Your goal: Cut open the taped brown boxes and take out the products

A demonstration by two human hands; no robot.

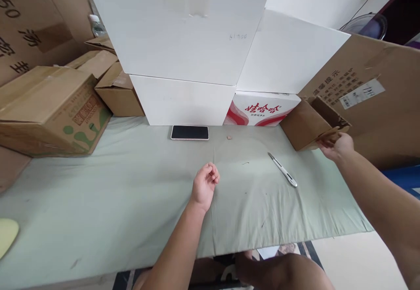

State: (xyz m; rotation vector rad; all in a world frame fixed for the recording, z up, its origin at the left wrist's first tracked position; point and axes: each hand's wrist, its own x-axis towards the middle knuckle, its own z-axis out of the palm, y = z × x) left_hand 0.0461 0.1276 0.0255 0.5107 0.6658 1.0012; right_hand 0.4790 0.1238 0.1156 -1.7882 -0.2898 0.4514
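Observation:
My right hand [337, 146] is closed on the near edge of a small open cardboard box [303, 126] at the right end of the table. The fingertips are partly hidden by its flap. My left hand [205, 185] hovers near the middle of the cloth with its fingers curled in, and nothing shows in it. Between the two hands a white utility knife [282, 170] lies on the cloth, its tip pointing away to the left. Beyond my left hand, a black-screened phone [190, 133] lies flat, with a tiny brown scrap [229, 138] to its right.
A pale green cloth [131, 202] covers the table. White boxes [183, 102] are stacked along the back, beside a red-and-white carton [262, 108]. Several brown cartons [49, 106] crowd the left. A large cardboard sheet [377, 119] stands at right. Something pale yellow [7, 235] pokes in at left.

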